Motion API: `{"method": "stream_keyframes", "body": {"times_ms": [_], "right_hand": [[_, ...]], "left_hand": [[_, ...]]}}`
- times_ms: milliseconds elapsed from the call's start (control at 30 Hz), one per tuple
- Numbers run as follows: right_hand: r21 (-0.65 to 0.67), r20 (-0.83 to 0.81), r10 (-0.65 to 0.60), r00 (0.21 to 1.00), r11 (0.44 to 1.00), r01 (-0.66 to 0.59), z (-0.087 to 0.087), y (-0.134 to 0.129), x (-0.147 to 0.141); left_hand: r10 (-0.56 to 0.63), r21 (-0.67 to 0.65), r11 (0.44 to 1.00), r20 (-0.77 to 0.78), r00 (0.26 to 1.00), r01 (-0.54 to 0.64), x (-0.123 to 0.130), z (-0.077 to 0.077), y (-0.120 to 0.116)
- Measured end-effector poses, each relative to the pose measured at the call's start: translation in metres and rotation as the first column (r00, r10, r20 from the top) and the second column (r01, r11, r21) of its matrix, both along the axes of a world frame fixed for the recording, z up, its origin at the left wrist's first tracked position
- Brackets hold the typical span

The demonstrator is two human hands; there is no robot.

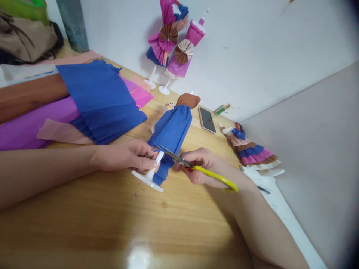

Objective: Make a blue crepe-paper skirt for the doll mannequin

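Note:
A small dress form in a blue crepe-paper skirt (174, 129) and brown top (188, 100) lies tilted above the table, its white stand (148, 179) toward me. My left hand (129, 155) pinches the lower edge of the blue skirt beside the white stem. In my right hand (200, 164) are yellow-handled scissors (215, 176), with the blades pointing left across the skirt's lower edge near my left fingertips. What lies between the blades is too small to tell.
Blue paper (106, 101) covers brown and purple sheets at the left. Two decorated forms stand by the wall. A phone (206, 120) and a layered paper dress (255, 151) lie at the right. A bag (26, 35) sits back left.

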State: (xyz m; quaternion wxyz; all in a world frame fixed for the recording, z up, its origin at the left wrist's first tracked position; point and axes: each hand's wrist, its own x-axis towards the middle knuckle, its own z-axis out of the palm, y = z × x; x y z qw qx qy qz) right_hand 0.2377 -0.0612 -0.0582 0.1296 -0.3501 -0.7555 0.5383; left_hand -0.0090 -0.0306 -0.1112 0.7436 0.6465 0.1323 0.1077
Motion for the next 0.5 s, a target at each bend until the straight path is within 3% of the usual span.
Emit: {"method": "stream_keyframes", "body": {"times_ms": [500], "right_hand": [[-0.028,0.031,-0.022,0.999,0.999,0.023,0.0003,0.0007,0.0018]], "left_hand": [[0.018,-0.018,1.0,0.0,1.0,-0.018,-0.0001,0.0013,-0.0008]]}}
